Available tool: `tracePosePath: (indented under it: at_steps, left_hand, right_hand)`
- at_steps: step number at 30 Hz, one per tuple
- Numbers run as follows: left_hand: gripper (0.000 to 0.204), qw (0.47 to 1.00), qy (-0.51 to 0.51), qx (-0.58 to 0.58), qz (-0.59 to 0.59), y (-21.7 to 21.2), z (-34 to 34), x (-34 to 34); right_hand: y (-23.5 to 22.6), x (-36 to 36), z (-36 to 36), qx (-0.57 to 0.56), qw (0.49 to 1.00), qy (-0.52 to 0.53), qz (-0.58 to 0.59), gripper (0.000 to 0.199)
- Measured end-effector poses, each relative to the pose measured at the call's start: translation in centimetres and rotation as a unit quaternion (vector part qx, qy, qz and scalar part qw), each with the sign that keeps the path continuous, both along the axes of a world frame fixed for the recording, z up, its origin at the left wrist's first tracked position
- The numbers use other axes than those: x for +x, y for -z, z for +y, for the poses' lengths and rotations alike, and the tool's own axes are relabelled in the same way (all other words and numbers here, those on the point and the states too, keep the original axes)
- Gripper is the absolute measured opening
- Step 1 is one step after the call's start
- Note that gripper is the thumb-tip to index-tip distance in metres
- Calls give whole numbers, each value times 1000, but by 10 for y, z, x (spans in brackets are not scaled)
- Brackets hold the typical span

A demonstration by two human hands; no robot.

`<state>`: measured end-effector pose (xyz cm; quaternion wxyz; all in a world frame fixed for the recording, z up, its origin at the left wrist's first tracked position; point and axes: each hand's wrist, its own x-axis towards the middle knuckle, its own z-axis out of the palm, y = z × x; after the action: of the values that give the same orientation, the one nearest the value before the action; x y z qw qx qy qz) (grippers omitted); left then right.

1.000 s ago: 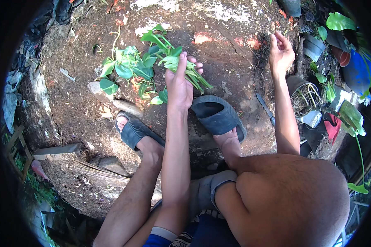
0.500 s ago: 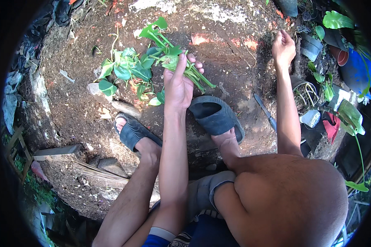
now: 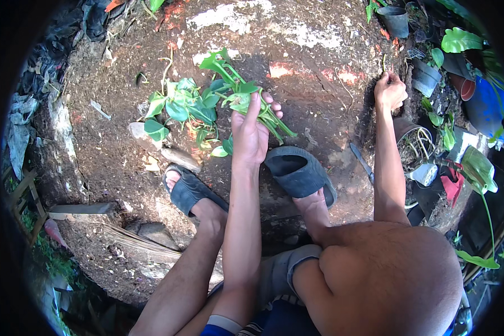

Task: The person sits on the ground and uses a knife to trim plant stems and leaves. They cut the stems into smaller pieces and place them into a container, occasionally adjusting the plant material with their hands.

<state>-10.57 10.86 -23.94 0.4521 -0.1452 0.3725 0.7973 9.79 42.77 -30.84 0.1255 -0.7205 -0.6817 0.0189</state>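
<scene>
My left hand [image 3: 250,134] is closed round a bunch of green plant cuttings [image 3: 242,99], their leaves toward the far left and bare stem ends toward the right. More heart-shaped leafy cuttings [image 3: 179,106] lie on the soil just left of that hand. At the right, my right hand [image 3: 390,92] is closed above the ground, beside the pots. A short thin yellowish stem piece [image 3: 384,61] sticks up from its fingertips. A knife [image 3: 361,161] lies on the soil between my right forearm and my right sandal.
Plastic pots [image 3: 424,77] and a blue container [image 3: 487,103] line the right side. A potted plant [image 3: 414,140] stands beside my right forearm. Stones [image 3: 143,135], a wooden piece [image 3: 84,209] and dark plastic sheeting [image 3: 25,106] lie at the left. My sandalled feet [image 3: 299,171] rest on the soil.
My right hand has turned and its fingers have closed, with a thin stem piece now showing at the tips. The left hand keeps the bunch. The whole view has shifted slightly.
</scene>
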Motion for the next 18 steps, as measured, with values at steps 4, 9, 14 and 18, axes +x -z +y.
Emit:
tracePosePath:
  at_steps: [4, 9, 14, 18]
  left_hand:
    - [27, 1000, -13, 6, -5, -6, 1, 0]
    - [30, 999, -38, 9, -12, -26, 14, 6]
    - [24, 993, -24, 20, 117, -58, 39, 21]
    - [15, 992, -32, 67, 106, -96, 48, 38]
  right_hand:
    - [-49, -43, -48, -19, 968, -91, 233, 24]
    - [-120, -86, -189, -46, 876, -402, 263, 7]
    - [-149, -98, -229, -54, 854, -452, 250, 14]
    - [-185, -79, -232, -55, 854, -378, 353, 21]
